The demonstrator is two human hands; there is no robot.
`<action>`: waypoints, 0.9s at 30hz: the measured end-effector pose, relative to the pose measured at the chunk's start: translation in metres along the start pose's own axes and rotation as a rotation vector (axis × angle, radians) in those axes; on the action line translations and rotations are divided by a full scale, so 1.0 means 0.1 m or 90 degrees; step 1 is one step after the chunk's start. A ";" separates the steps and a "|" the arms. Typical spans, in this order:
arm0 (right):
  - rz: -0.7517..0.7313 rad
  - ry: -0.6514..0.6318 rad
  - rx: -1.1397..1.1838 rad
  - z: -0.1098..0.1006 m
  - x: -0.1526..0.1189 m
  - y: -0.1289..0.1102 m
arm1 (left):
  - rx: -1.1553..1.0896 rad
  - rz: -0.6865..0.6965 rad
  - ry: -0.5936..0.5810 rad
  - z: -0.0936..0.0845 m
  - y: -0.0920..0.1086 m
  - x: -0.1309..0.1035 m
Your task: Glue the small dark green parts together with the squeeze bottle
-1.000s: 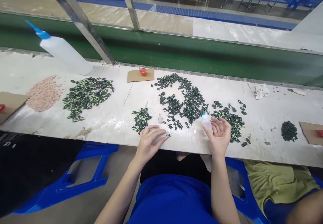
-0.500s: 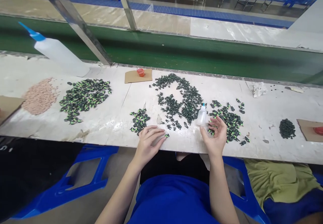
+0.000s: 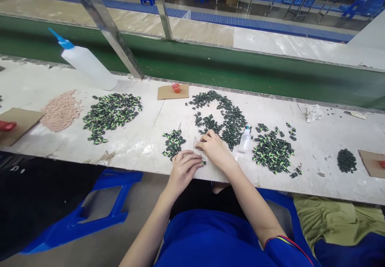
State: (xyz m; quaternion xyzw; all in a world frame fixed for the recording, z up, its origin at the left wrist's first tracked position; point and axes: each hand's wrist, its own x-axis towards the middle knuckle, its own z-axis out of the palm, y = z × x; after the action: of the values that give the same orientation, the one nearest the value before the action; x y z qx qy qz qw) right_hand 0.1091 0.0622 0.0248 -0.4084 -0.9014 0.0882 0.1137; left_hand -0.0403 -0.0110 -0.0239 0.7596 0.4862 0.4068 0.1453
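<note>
Near the table's front edge, my left hand is closed, thumb and fingertips pinching a small black-and-green piece. My right hand reaches across just beyond it, fingers drawn together by a small clear scrap; what the fingertips hold, if anything, is hidden. A little pile of black-and-green pieces lies left of my hands. Behind my right hand spreads a heap of small dark green pieces. A small squeeze bottle with a blue tip stands upright to the right, apart from both hands.
Another black-and-green heap lies right of the bottle, a larger one at left beside pinkish bits. A large white bottle, a red cup on cardboard and crumpled paper sit farther back.
My right hand has let go of the small squeeze bottle, which now stands on the table, and has moved left beside my left hand. The view has shifted slightly.
</note>
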 end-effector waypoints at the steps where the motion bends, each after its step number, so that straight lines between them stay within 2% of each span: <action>1: 0.003 -0.010 -0.008 0.01 0.01 0.00 | -0.011 -0.007 0.007 0.00 -0.01 -0.01; 4: 0.014 0.007 -0.023 0.02 -0.04 0.00 | -0.047 -0.049 0.028 0.00 -0.03 -0.03; 6: 0.033 0.050 0.005 0.01 -0.10 0.00 | -0.064 -0.097 0.040 -0.01 -0.01 -0.03; 10: 0.046 0.207 0.209 -0.04 -0.30 -0.05 | -0.108 -0.191 0.088 -0.04 0.08 -0.01; 12: 0.093 0.274 0.332 -0.06 -0.41 -0.09 | -0.132 -0.217 0.103 -0.06 0.15 0.02; 15: 0.198 0.330 0.487 -0.08 -0.56 -0.16 | -0.144 -0.222 0.100 -0.09 0.28 0.08; 18: 0.268 0.354 0.620 -0.08 -0.65 -0.21 | -0.130 -0.205 0.091 -0.11 0.41 0.13; 21: 0.375 0.386 0.746 -0.08 -0.69 -0.28 | -0.092 -0.197 0.095 -0.10 0.52 0.16; 24: 0.454 0.424 0.804 -0.08 -0.71 -0.36 | -0.049 -0.194 0.096 -0.08 0.60 0.18; 27: 0.457 0.420 0.784 -0.09 -0.74 -0.42 | -0.011 -0.167 0.092 -0.07 0.64 0.19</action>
State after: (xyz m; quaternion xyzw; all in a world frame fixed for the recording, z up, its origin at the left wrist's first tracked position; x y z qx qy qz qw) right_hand 0.1288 -0.0200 0.0343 -0.5435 -0.4227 0.4773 0.5460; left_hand -0.0027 -0.0270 0.0290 0.6571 0.5872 0.4417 0.1683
